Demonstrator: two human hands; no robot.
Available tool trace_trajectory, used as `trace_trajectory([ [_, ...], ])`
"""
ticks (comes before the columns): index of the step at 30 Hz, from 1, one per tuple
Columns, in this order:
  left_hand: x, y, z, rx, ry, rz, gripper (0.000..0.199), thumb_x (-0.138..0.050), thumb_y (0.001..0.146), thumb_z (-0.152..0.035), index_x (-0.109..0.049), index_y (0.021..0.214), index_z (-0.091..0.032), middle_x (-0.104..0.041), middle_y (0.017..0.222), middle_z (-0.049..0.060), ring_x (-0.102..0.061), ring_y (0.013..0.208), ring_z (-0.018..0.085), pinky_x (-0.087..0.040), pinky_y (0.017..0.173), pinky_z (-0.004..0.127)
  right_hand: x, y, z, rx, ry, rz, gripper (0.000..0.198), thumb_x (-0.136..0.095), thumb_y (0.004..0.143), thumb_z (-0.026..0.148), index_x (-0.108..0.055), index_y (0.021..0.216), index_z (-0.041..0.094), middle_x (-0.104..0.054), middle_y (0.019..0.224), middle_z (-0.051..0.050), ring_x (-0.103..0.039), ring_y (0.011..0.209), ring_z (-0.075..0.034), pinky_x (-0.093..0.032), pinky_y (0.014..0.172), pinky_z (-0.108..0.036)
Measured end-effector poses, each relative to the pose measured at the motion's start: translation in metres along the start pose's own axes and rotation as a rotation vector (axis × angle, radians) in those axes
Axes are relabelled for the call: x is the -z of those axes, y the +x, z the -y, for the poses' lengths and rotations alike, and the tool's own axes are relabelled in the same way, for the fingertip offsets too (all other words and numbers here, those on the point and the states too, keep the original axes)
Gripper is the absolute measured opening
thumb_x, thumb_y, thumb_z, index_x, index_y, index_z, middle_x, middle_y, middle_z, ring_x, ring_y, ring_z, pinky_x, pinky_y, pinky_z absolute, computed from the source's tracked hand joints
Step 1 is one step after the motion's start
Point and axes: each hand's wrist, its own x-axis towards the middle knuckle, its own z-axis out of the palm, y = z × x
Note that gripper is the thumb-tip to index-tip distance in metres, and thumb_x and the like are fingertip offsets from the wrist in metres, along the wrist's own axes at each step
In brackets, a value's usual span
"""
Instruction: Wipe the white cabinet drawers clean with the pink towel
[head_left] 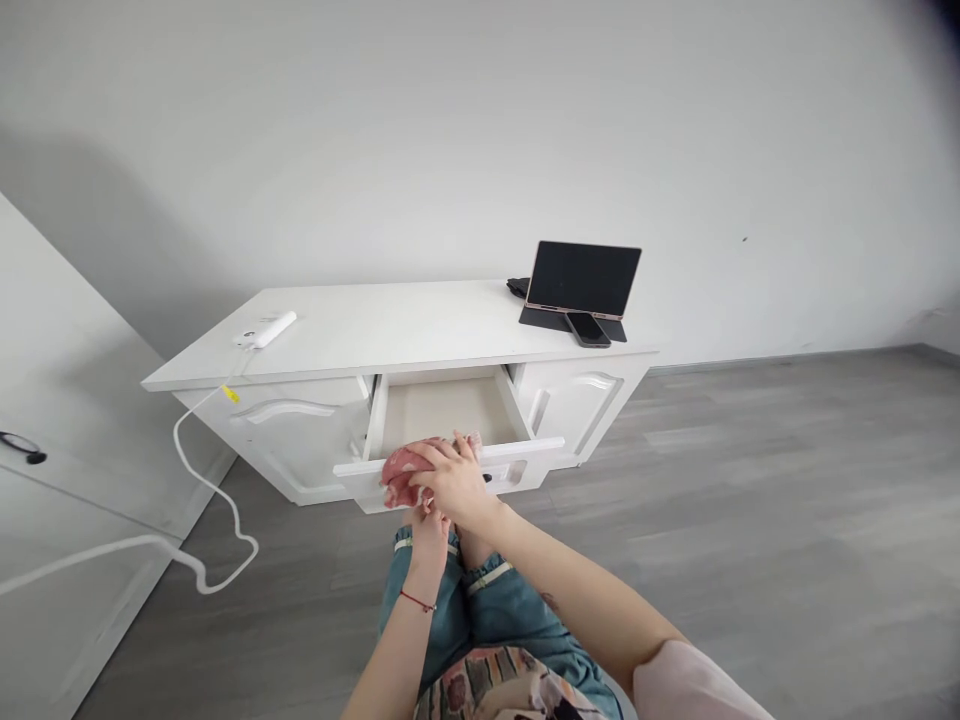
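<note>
A pink cloth with a pale pattern is bunched over the top edge of the pulled-out drawer. My right hand lies across the cloth from above, its fingers bent over it at the drawer front. Just below, my left hand is raised to the cloth's lower edge, fingers curled against it and partly hidden. Inside, the drawer's bare beige bottom shows. A dark drawer knob sits right beside my right hand.
On the white cabinet stand a tablet on its dark cover, a phone and a white power strip. Its white cord hangs down at the left, near a white cupboard door. My knees are below the drawer.
</note>
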Motion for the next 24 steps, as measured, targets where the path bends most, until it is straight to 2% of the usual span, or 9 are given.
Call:
trace_trajectory([
  [3, 0.003, -0.004, 0.001, 0.078, -0.033, -0.057, 0.029, -0.074, 0.066, -0.005, -0.058, 0.08, -0.024, -0.068, 0.085, -0.001, -0.068, 0.078, 0.013, -0.053, 0.075, 0.026, 0.002, -0.03, -0.024, -0.079, -0.009, -0.107, 0.02, -0.064, 0.092, 0.027, -0.076, 0.105, 0.037, -0.058, 0.145, 0.0, -0.048, 0.13, -0.027, -0.015, 0.12, -0.061],
  [6, 0.005, -0.001, 0.003, 0.083, -0.027, -0.026, 0.025, -0.075, 0.069, -0.007, -0.057, 0.076, -0.022, -0.071, 0.085, 0.001, -0.069, 0.082, 0.013, -0.053, 0.087, 0.029, 0.007, -0.06, -0.046, -0.136, -0.057, -0.207, 0.021, -0.067, 0.089, 0.022, -0.078, 0.1, 0.037, -0.061, 0.141, 0.0, -0.047, 0.131, -0.027, -0.007, 0.121, -0.061],
  [12, 0.01, 0.004, 0.008, 0.067, 0.03, 0.002, 0.023, -0.081, 0.071, -0.02, -0.059, 0.078, -0.023, -0.07, 0.087, 0.0, -0.068, 0.085, 0.013, -0.05, 0.099, 0.035, 0.02, -0.102, -0.075, -0.266, -0.189, -0.284, 0.031, -0.068, 0.082, 0.011, -0.08, 0.093, 0.037, -0.065, 0.13, -0.004, -0.048, 0.128, -0.028, -0.007, 0.12, -0.062],
  [15, 0.011, 0.003, 0.008, 0.065, 0.034, 0.028, 0.026, -0.084, 0.068, -0.025, -0.061, 0.08, -0.023, -0.071, 0.092, 0.002, -0.068, 0.095, 0.015, -0.047, 0.102, 0.036, 0.024, -0.12, -0.084, -0.369, -0.264, -0.319, 0.033, -0.067, 0.08, 0.008, -0.081, 0.088, 0.036, -0.063, 0.126, -0.005, -0.044, 0.128, -0.03, -0.012, 0.119, -0.063],
  [18, 0.011, 0.002, 0.006, 0.061, 0.028, 0.065, 0.029, -0.087, 0.064, -0.03, -0.065, 0.081, -0.023, -0.072, 0.095, 0.002, -0.068, 0.098, 0.016, -0.047, 0.101, 0.036, 0.018, -0.137, -0.09, -0.47, -0.308, -0.396, 0.034, -0.064, 0.08, 0.008, -0.081, 0.089, 0.035, -0.06, 0.123, -0.007, -0.043, 0.124, -0.031, -0.028, 0.113, -0.06],
  [21, 0.011, 0.002, 0.005, 0.056, 0.027, 0.078, 0.034, -0.091, 0.06, -0.032, -0.066, 0.081, -0.023, -0.072, 0.092, 0.001, -0.068, 0.092, 0.014, -0.049, 0.095, 0.033, -0.004, -0.149, -0.093, -0.579, -0.226, -0.522, 0.031, -0.058, 0.083, 0.01, -0.08, 0.089, 0.031, -0.056, 0.122, -0.009, -0.045, 0.117, -0.03, -0.042, 0.1, -0.054],
  [24, 0.012, 0.004, 0.007, 0.051, 0.045, 0.068, 0.039, -0.092, 0.057, -0.035, -0.065, 0.081, -0.022, -0.072, 0.088, 0.001, -0.067, 0.085, 0.013, -0.05, 0.089, 0.031, -0.039, -0.15, -0.09, -0.688, 0.001, -0.711, 0.03, -0.05, 0.082, 0.011, -0.077, 0.089, 0.023, -0.051, 0.121, -0.011, -0.046, 0.116, -0.029, -0.047, 0.095, -0.052],
])
